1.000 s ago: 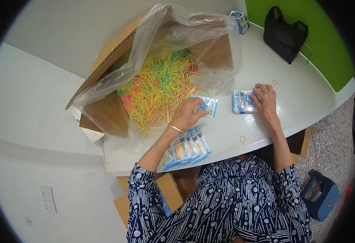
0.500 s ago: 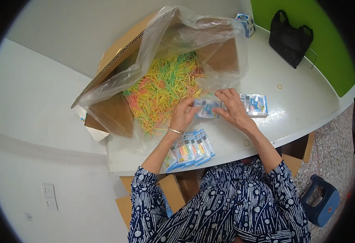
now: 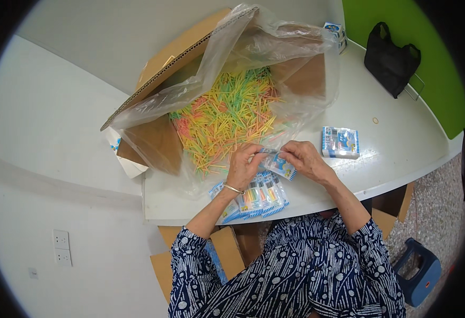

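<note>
Between my two hands is a small clear plastic packet [image 3: 279, 166] with blue print. My left hand [image 3: 244, 168], a bangle at its wrist, pinches the packet's upper left edge. The fingers of my right hand [image 3: 305, 161] close on its upper right edge. Just below lie several overlapping packets [image 3: 258, 197] showing coloured sticks inside, near the table's front edge. A stack of blue and white packets [image 3: 340, 142] lies to the right of my right hand. Beyond my left hand, a heap of thin yellow, green and pink sticks [image 3: 227, 114] fills a lined carton.
The big cardboard carton [image 3: 153, 142] lies open toward me, its clear plastic liner [image 3: 309, 100] spilling onto the white table [image 3: 397, 153]. A black bag [image 3: 391, 58] and small boxes [image 3: 335, 34] stand at the back right. A rubber band [image 3: 375, 120] lies on the table; a blue stool [image 3: 419, 271] stands on the floor.
Both hands have come nearer to me with the packet, which now tilts over the overlapping packets. My right hand has shifted its hold to the packet's upper edge. The whole view has shifted slightly.
</note>
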`<action>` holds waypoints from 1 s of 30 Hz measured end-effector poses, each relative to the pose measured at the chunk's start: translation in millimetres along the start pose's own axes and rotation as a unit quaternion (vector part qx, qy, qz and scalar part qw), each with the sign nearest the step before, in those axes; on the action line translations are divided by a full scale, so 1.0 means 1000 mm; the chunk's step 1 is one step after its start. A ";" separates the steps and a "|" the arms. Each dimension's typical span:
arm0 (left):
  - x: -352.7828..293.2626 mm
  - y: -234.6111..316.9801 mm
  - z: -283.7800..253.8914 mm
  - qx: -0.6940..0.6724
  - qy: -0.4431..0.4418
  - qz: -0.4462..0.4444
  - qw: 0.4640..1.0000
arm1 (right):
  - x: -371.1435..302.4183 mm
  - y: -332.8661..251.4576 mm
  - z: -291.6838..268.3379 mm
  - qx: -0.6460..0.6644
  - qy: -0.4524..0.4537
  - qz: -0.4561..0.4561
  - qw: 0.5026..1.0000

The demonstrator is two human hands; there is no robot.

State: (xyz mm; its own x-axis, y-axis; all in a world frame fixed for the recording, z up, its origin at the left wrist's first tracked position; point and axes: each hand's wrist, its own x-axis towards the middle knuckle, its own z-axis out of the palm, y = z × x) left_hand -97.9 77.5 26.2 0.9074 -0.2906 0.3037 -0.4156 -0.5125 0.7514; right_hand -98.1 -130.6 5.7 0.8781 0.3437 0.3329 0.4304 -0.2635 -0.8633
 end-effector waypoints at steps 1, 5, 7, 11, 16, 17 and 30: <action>0.001 0.002 0.000 -0.001 0.000 0.000 1.000 | 0.000 0.001 0.000 -0.016 -0.004 -0.001 1.000; 0.007 -0.001 -0.002 0.025 -0.055 -0.041 0.997 | -0.001 0.002 0.000 -0.049 0.000 -0.024 0.999; 0.014 -0.010 -0.007 0.031 -0.072 -0.042 0.996 | -0.002 0.006 -0.001 -0.080 0.018 -0.060 0.995; 0.048 -0.023 -0.017 0.223 -0.036 0.118 0.967 | -0.009 0.022 -0.027 -0.051 0.052 -0.010 0.997; 0.089 -0.041 0.005 0.413 0.000 0.214 0.885 | -0.017 0.016 -0.048 -0.069 0.152 0.069 0.983; 0.097 -0.043 0.011 0.444 -0.008 0.173 0.879 | -0.017 0.016 -0.049 -0.071 0.154 0.068 0.983; 0.121 -0.048 0.023 0.620 -0.130 -0.065 0.771 | -0.021 0.017 -0.050 -0.056 0.156 0.059 0.984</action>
State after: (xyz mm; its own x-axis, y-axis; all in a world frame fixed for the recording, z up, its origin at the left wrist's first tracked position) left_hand 30.3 48.7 13.2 0.9704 -0.2404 0.0249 -0.2080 -0.8833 -0.4202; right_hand -99.0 -187.9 3.2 0.9370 0.0159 0.3490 0.3275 -0.3878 -0.8616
